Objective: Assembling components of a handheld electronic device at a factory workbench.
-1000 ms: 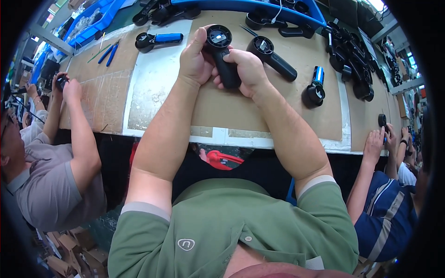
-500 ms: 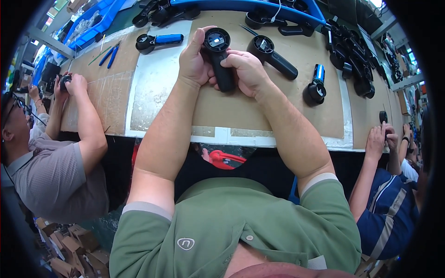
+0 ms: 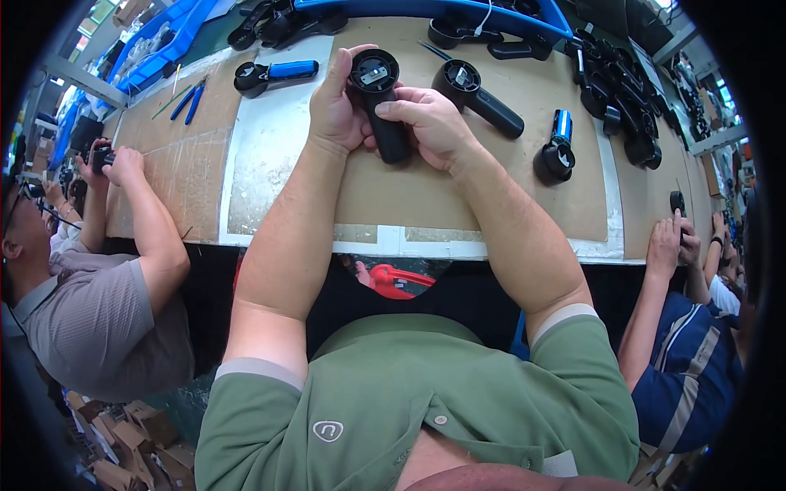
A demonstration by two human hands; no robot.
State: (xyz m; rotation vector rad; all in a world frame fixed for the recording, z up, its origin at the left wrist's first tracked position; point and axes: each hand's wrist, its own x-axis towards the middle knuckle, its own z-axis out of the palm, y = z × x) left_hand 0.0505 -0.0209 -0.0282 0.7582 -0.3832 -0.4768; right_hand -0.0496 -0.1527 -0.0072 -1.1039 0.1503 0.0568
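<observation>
Above the cardboard-covered table (image 3: 368, 204) both my hands hold a black handheld fan (image 3: 381, 123), its round head up and its handle pointing down toward me. My left hand (image 3: 337, 110) wraps the head and upper handle from the left. From the right, my right hand (image 3: 430, 123) grips the handle, with the thumb on its front. A pale metallic part shows inside the round head. Just right of my right hand lies a similar fan (image 3: 495, 112). Farther right is an opened fan with a blue battery (image 3: 562, 128); another opened one (image 3: 252, 79) lies at the upper left.
Blue-handled pliers (image 3: 195, 101) lie left. Black fan parts crowd a blue bin (image 3: 442, 11) at the back and pile up at right (image 3: 618, 98). Co-workers sit on both sides, one in grey (image 3: 98, 319), one in navy (image 3: 679, 368), each handling a small black part.
My hands and the fan have shifted slightly left, with the fan's head tilted a little differently. The left co-worker's hands have moved slightly left. My grip stays the same.
</observation>
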